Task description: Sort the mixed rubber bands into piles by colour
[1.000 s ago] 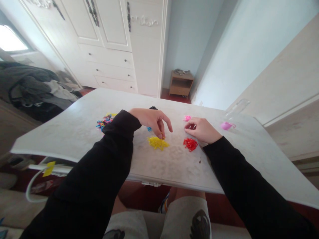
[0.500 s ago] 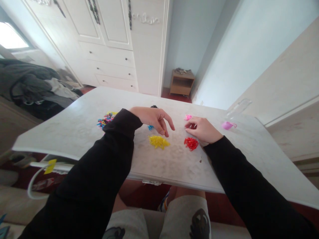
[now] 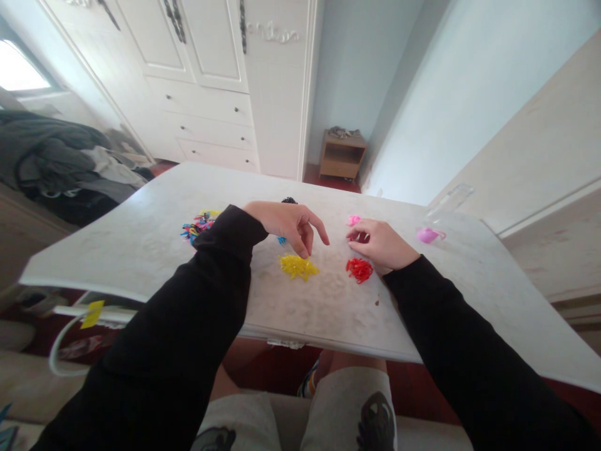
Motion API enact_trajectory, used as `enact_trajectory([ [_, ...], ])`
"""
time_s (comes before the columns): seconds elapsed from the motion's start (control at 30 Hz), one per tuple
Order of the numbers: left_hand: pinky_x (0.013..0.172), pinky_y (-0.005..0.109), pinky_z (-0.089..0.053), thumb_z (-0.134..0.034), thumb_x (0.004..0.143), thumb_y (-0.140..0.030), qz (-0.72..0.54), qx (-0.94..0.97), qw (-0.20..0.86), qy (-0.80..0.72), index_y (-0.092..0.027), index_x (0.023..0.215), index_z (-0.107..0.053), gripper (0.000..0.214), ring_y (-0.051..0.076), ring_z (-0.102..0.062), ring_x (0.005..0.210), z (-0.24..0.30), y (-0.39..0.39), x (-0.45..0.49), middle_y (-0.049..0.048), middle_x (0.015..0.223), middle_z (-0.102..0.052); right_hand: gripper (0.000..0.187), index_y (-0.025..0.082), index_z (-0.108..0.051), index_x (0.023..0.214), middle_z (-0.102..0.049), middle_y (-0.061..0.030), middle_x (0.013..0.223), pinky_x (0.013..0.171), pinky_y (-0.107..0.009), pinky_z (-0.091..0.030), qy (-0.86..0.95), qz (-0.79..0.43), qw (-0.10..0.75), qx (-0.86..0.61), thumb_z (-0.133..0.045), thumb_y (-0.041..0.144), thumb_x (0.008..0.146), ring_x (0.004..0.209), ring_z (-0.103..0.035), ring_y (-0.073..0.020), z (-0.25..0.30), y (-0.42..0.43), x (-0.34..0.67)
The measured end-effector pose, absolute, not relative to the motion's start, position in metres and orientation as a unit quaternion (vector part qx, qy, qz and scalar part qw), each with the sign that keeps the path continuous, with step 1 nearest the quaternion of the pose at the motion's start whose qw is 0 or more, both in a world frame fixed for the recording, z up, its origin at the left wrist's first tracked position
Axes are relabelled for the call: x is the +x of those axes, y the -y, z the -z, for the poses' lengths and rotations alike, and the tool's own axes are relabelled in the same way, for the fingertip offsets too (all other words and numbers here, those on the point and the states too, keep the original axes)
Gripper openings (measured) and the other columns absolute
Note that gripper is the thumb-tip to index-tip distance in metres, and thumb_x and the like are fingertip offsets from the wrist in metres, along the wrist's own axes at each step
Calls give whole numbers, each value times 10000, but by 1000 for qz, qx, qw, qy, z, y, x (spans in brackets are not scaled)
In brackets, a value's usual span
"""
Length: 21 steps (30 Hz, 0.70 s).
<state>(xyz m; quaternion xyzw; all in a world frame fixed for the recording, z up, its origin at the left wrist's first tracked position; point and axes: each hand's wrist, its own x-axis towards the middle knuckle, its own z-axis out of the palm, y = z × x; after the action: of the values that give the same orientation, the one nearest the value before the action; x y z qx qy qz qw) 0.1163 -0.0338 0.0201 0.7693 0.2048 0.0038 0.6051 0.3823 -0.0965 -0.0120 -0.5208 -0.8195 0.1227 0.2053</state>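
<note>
My left hand (image 3: 297, 228) hangs just over the far edge of a yellow pile (image 3: 298, 267) of small bands or clips. Its index finger is stretched out, the thumb points down at the pile, and no piece shows between the fingertips. My right hand (image 3: 379, 241) rests on the table between a red pile (image 3: 359, 270) and a pink pile (image 3: 354, 220). Its thumb and index finger curl together; what they hold, if anything, is too small to make out. Behind my left hand, a blue pile (image 3: 282, 240) and a black pile (image 3: 289, 200) are partly hidden.
A mixed-colour heap (image 3: 197, 227) lies on the white table (image 3: 323, 313) at the left, partly behind my left sleeve. On the right are a pink cup-like piece (image 3: 428, 235) and a clear plastic container (image 3: 451, 203). A small dark speck (image 3: 377, 302) lies near my right sleeve.
A tiny orange-yellow piece showed at my left fingertips before and no longer does; the left thumb is a little nearer the yellow pile. My right hand stays nearly in place.
</note>
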Motion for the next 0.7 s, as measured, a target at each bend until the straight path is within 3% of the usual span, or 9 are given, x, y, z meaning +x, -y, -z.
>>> enact_trajectory([
  [0.2,560,294,-544,-942,477,-174,-54,760,601,-240,-207,822,-811,371,200,-687,563,-21,35,117,48,686,-763,133,159,-750,834,-711,-45,795,655,-286,-496,818,-126,203,-523,-662,125,740,667,-638,-161,12,97,382],
  [0.33,423,250,-422,-921,569,-262,-17,767,596,-237,-194,856,-819,311,153,-600,471,-21,35,117,65,682,-757,136,159,-733,851,-714,-49,809,661,-287,-494,813,-131,206,-528,-658,135,741,671,-637,-163,11,98,380],
  [0.53,376,217,-343,-846,728,-363,-57,774,590,-223,-174,852,-800,230,97,-488,402,-19,34,119,53,609,-707,78,169,-659,803,-679,-24,741,633,-278,-458,800,-135,211,-546,-674,160,727,654,-611,-161,7,100,378],
  [0.7,351,191,-299,-838,751,-353,-70,770,584,-250,-143,819,-764,233,71,-442,380,-19,36,121,47,584,-674,26,159,-673,758,-686,-41,758,652,-281,-452,787,-127,200,-569,-673,176,738,692,-623,-174,8,98,379],
])
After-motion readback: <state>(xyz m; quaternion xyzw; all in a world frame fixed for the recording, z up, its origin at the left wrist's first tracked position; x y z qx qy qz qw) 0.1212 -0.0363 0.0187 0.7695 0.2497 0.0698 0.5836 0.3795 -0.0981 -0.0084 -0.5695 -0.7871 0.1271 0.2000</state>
